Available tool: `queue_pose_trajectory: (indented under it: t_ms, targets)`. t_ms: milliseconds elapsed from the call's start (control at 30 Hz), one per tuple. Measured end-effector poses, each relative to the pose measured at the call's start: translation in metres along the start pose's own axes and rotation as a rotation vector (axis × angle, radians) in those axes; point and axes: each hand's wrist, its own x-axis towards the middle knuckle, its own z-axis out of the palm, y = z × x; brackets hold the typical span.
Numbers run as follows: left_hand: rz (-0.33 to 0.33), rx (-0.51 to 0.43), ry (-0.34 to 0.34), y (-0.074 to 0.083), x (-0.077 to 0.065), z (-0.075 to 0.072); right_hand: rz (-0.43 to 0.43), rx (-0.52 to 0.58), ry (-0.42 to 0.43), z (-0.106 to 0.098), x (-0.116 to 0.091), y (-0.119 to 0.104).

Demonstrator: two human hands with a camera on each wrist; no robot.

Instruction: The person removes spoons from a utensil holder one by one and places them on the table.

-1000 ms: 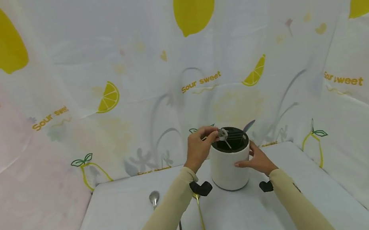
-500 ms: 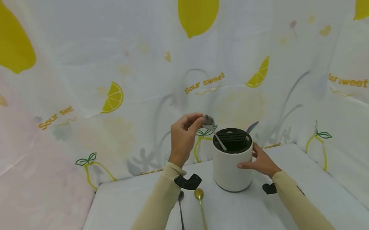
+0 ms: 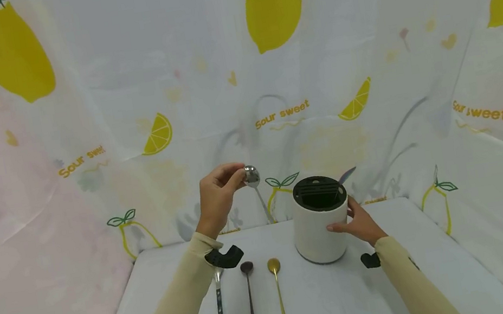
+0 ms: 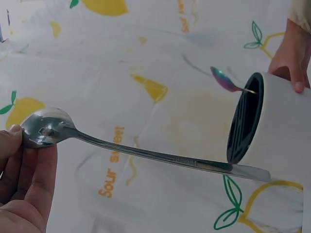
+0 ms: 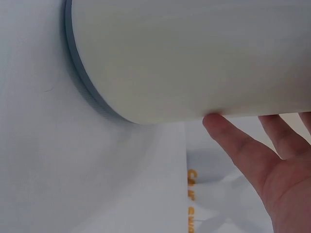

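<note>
My left hand (image 3: 218,195) pinches a long-handled silver spoon (image 4: 146,153) by its bowl, thumb on one side and fingers on the other. Its handle slants down to the right, and the tip is left of the holder in the head view. A white cylindrical utensil holder (image 3: 322,236) with a black slotted top (image 3: 319,194) stands upright on the table. Against its right side rests my right hand (image 3: 358,221), thumb toward the front, with fairly straight, spread fingers (image 5: 243,150). An iridescent spoon (image 4: 224,79) sticks out of the top.
Left of the holder lie a gold spoon (image 3: 279,295), a dark spoon (image 3: 250,302) and a black-handled utensil (image 3: 220,310), its upper end partly behind my left wrist. A lemon-print cloth (image 3: 199,77) hangs behind the white table (image 3: 333,298).
My left hand has drawn the silver spoon up from the holder's top and moved it left, clear of the opening. The right hand stays on the holder's side.
</note>
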Motion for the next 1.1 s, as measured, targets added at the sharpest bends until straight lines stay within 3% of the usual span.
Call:
queue_pose_trajectory:
  t_ms: [533,767,1100]
  targets:
    - [-0.131,0.03,0.116,-0.031,-0.031,-0.062,0.017,-0.025,0.013,0.001,0.001,0.003]
    - [-0.257,0.084,0.154,-0.041,-0.049,-0.091,-0.002,-0.041,0.021,0.001,0.002,0.003]
    - [-0.358,0.124,0.191,-0.052,-0.066,-0.128,-0.007,-0.048,0.014,-0.001,0.002,0.008]
